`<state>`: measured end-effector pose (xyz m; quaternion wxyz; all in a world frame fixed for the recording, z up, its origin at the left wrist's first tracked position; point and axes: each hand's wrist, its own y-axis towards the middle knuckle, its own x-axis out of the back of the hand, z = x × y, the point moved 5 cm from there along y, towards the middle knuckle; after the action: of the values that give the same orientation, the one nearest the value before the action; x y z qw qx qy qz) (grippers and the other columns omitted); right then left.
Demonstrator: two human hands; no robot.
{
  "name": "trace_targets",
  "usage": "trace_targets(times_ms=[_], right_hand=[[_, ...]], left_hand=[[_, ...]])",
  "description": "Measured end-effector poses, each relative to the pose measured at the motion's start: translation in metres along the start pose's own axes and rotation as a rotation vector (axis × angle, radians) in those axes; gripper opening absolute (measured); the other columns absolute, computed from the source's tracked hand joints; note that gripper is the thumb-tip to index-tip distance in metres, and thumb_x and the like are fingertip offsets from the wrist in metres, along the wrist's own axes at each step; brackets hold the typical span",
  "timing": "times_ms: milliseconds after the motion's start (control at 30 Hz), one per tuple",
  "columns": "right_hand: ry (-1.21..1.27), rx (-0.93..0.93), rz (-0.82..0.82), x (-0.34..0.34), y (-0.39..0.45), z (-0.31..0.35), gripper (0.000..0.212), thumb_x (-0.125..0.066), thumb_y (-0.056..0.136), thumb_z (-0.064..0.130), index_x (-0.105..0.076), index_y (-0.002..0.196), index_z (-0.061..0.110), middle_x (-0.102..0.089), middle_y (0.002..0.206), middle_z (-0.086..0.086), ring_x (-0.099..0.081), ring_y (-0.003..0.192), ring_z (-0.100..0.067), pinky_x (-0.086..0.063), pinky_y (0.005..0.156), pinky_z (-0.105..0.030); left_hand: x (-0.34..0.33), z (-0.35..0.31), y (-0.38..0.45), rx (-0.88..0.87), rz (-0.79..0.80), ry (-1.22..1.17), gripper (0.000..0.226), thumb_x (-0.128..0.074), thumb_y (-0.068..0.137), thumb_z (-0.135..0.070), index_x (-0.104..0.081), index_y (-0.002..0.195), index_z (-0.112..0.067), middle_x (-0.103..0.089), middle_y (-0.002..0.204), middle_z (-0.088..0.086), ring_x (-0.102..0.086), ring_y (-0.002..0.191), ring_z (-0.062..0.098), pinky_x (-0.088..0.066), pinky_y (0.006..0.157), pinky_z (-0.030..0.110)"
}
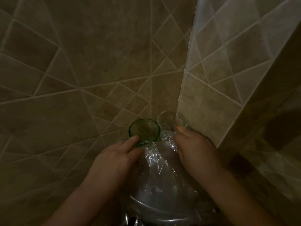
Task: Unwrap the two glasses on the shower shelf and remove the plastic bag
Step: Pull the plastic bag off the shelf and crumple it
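Note:
A green glass (144, 131) stands upright in the tiled corner, and a clear glass (169, 120) stands just to its right against the wall edge. My left hand (117, 156) has its fingers closed around the green glass's lower side. My right hand (193, 148) grips the base of the clear glass, fingertips against it. A crumpled clear plastic bag (161, 173) hangs between my hands and spreads down toward me, hiding the shelf surface under the glasses.
Beige diagonal tiled walls (91, 75) meet in the corner behind the glasses. A lighter tiled wall edge (210, 101) juts out on the right, close to my right hand. A curved pale rim (156, 214) shows through the plastic at the bottom.

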<state>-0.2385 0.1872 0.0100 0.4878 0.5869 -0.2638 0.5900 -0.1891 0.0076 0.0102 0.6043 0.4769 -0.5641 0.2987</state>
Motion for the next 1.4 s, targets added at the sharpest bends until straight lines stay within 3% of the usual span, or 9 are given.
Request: trace_targets(times_ms=[267, 433, 567, 733, 1033, 1133, 1233, 1333, 1400], right_hand=[[0.002, -0.029, -0.069, 0.008, -0.011, 0.002, 0.006, -0.065, 0.078, 0.01, -0.061, 0.077, 0.013, -0.051, 0.143, -0.001, -0.07, 0.074, -0.029, -0.054, 0.061, -0.036], [0.179, -0.077, -0.276, 0.026, -0.038, -0.006, 0.004, -0.064, 0.084, 0.014, -0.065, 0.08, 0.016, -0.06, 0.133, -0.006, -0.066, 0.099, -0.02, -0.048, 0.081, -0.024], [0.449, -0.211, -0.388, 0.043, -0.071, -0.02, 0.006, -0.065, 0.084, 0.022, -0.069, 0.083, 0.027, -0.073, 0.079, 0.008, -0.064, 0.075, -0.002, -0.046, 0.063, -0.013], [0.962, -0.405, -0.294, 0.036, -0.107, -0.028, 0.019, -0.065, 0.085, 0.013, -0.072, 0.087, 0.03, -0.075, 0.078, 0.006, -0.067, 0.067, -0.004, -0.05, 0.058, -0.013], [1.287, -0.634, -0.377, 0.004, -0.154, -0.007, 0.022, -0.06, 0.088, 0.012, -0.072, 0.075, 0.026, -0.069, 0.059, 0.007, -0.06, 0.054, -0.003, -0.049, 0.05, -0.018], [1.259, -0.675, -0.354, -0.004, -0.176, -0.005, 0.025, -0.061, 0.087, 0.01, -0.073, 0.075, 0.028, -0.069, 0.062, 0.008, -0.059, 0.056, -0.003, -0.049, 0.053, -0.019], [0.992, -0.668, -0.308, 0.0, -0.196, -0.003, 0.022, -0.07, 0.081, 0.02, -0.065, 0.095, 0.036, -0.071, 0.098, 0.004, -0.062, 0.081, -0.002, -0.049, 0.071, -0.026], [0.298, -0.327, -0.189, 0.016, -0.195, 0.026, 0.063, -0.068, 0.069, 0.056, -0.044, 0.126, 0.045, -0.048, 0.126, 0.017, -0.041, 0.112, 0.004, -0.038, 0.09, -0.026], [0.277, -0.109, -0.002, 0.006, -0.188, 0.054, 0.068, -0.063, 0.066, 0.062, -0.042, 0.129, 0.045, -0.045, 0.112, 0.034, -0.04, 0.108, 0.01, -0.036, 0.084, -0.014]], left_hand=[[-0.006, 0.008, -0.001, 0.103, -0.051, -0.076, 0.031, -0.049, 0.082, -0.031, -0.066, 0.106, -0.019, -0.053, 0.134, 0.008, -0.061, 0.097, 0.026, -0.054, 0.068, 0.037], [0.009, 0.015, -0.021, 0.09, -0.152, -0.203, 0.026, -0.05, 0.081, -0.034, -0.069, 0.087, -0.017, -0.052, 0.123, 0.004, -0.049, 0.087, 0.015, -0.048, 0.07, 0.032], [0.021, 0.026, -0.045, 0.089, -0.167, -0.486, 0.014, -0.057, 0.081, -0.033, -0.066, 0.079, -0.022, -0.061, 0.103, -0.01, -0.056, 0.095, 0.002, -0.041, 0.076, 0.011], [0.018, 0.039, -0.072, 0.309, -0.124, -1.012, 0.013, -0.07, 0.077, -0.018, -0.069, 0.064, -0.022, -0.069, 0.061, -0.008, -0.06, 0.056, -0.003, -0.042, 0.052, 0.006], [-0.041, 0.024, -0.113, 0.44, -0.07, -1.64, 0.015, -0.066, 0.073, -0.024, -0.074, 0.085, -0.021, -0.076, 0.085, 0.003, -0.07, 0.078, 0.014, -0.054, 0.063, 0.021], [-0.057, 0.02, -0.135, 0.482, -0.045, -1.504, 0.017, -0.07, 0.07, -0.028, -0.073, 0.081, -0.017, -0.071, 0.072, 0.0, -0.061, 0.067, 0.011, -0.049, 0.06, 0.022], [-0.049, 0.018, -0.148, 0.409, -0.046, -1.377, 0.015, -0.068, 0.074, -0.025, -0.07, 0.083, -0.013, -0.07, 0.072, 0.002, -0.062, 0.067, 0.011, -0.049, 0.062, 0.02], [-0.026, 0.004, -0.15, 0.212, 0.068, -1.211, 0.006, -0.066, 0.078, -0.022, -0.068, 0.077, -0.017, -0.07, 0.074, -0.004, -0.063, 0.069, 0.005, -0.049, 0.064, 0.015], [-0.014, -0.006, -0.15, 0.121, 0.134, -1.137, 0.003, -0.066, 0.08, -0.019, -0.068, 0.077, -0.019, -0.07, 0.076, -0.006, -0.062, 0.072, 0.003, -0.049, 0.066, 0.016]])
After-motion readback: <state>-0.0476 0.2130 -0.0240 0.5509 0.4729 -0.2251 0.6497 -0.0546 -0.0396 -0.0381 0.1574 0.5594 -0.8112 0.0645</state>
